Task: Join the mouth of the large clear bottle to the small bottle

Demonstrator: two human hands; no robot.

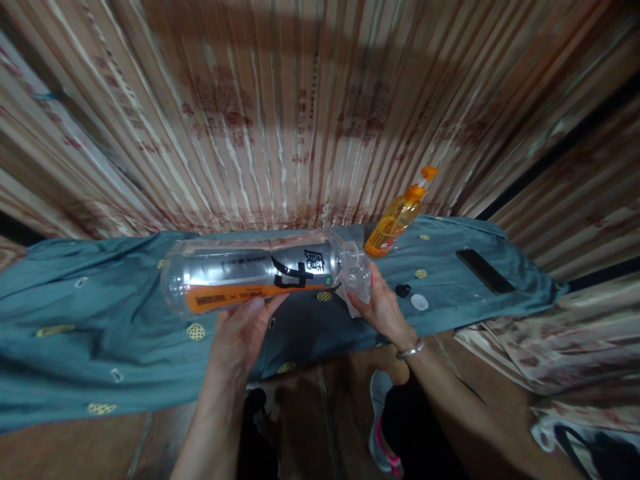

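Observation:
A large clear plastic bottle [255,270] with a silver and orange label lies sideways across the view, its neck to the right. My left hand [245,323] is closed round its underside, thumb at the label's lower edge. At the neck end, my right hand [377,303] is closed on a crumpled clear piece [357,280], perhaps film or a plastic part, with something whitish below it. An orange pump bottle [395,223], partly filled with orange liquid, stands tilted in view just beyond my right hand.
Teal patterned cloth [140,353] covers the long narrow surface. A dark phone [484,271] lies at the right. Near my right hand are a small black object [403,291] and a white disc [419,303]. Pleated curtains [280,120] hang behind; a shoe [381,413] shows below.

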